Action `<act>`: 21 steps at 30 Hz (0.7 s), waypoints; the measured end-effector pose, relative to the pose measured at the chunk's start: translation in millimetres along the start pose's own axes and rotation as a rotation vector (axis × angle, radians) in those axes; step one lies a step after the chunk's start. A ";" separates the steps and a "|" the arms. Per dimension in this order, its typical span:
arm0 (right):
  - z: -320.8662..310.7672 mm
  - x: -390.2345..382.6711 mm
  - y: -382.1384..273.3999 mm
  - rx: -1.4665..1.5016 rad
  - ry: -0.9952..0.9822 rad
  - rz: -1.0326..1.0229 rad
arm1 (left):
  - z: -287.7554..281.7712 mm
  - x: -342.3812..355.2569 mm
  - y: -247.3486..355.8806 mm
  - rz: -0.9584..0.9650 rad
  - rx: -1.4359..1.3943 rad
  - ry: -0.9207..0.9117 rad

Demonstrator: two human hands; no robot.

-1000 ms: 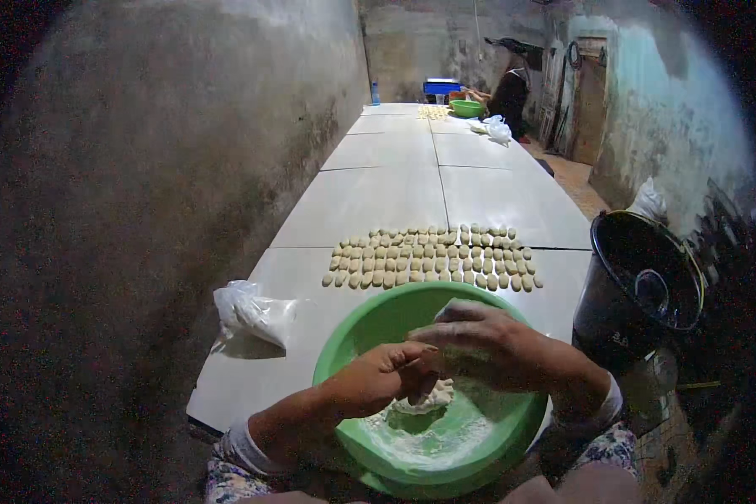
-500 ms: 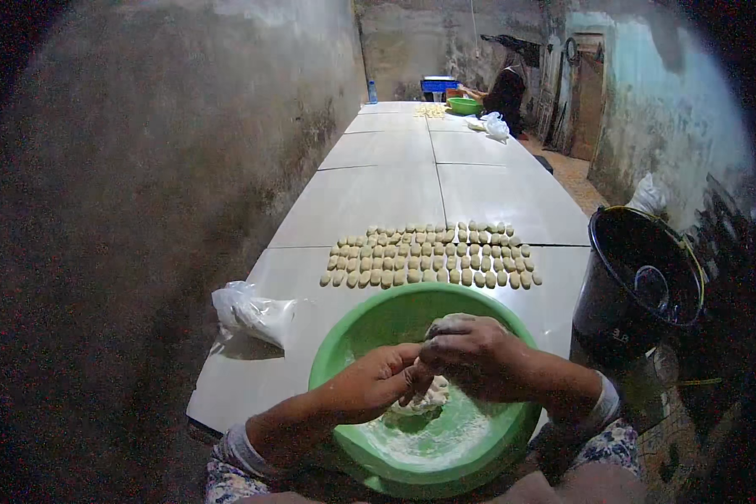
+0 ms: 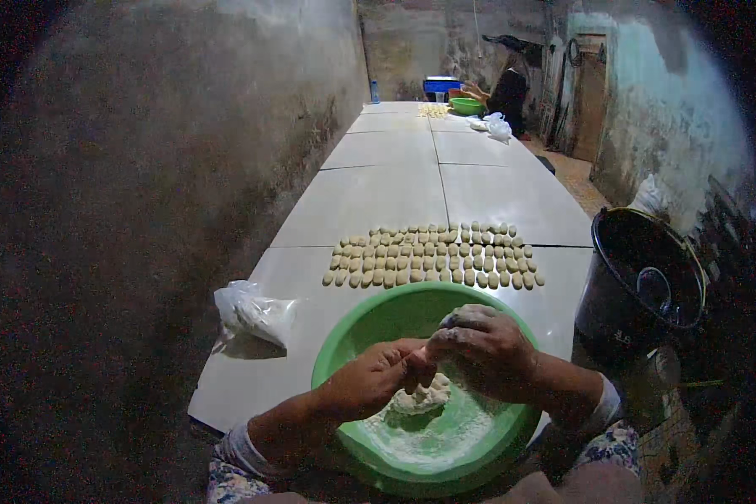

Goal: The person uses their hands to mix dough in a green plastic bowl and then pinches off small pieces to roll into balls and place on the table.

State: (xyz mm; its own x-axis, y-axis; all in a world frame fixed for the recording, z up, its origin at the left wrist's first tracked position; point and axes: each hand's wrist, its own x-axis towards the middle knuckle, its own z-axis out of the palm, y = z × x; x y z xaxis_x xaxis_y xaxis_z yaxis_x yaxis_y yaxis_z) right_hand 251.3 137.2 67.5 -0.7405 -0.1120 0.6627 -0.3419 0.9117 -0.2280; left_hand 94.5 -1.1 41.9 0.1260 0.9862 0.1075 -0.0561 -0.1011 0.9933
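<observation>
Dough [image 3: 422,395] sits in green bowl [image 3: 370,323] at near edge of bench [image 3: 395,185], w/ flour under it. I see both hands over the bowl, fingertips meeting: left hand [image 3: 376,380] and right hand [image 3: 483,350] pinch a bit of dough between them, just above the lump. Rows of shaped pieces [image 3: 433,254] lie just beyond bowl. Plastic bag [image 3: 252,312] near left edge. Dark pot [image 3: 647,281] off right edge.

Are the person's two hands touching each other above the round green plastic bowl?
Touching. The head view shows the left hand fingertips meeting the right hand with no gap, over the green bowl.
</observation>
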 end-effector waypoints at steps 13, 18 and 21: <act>-4.1 10.8 -12.7 0.084 0.107 0.116 | -1.2 2.7 7.9 0.012 -0.015 0.231; -0.3 0.3 -4.9 0.033 0.036 0.035 | 2.7 2.3 8.6 0.055 -0.118 0.164; -3.0 0.5 -6.5 0.026 0.012 0.055 | 4.3 2.4 6.1 0.104 -0.140 0.130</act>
State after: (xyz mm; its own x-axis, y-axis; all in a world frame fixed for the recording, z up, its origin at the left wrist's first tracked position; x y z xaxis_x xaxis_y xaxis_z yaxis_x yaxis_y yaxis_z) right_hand 254.9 132.4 71.4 -0.7519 -0.0569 0.6568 -0.3154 0.9059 -0.2826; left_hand 98.8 0.1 48.4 -0.0159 0.9810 0.1935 -0.2001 -0.1927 0.9606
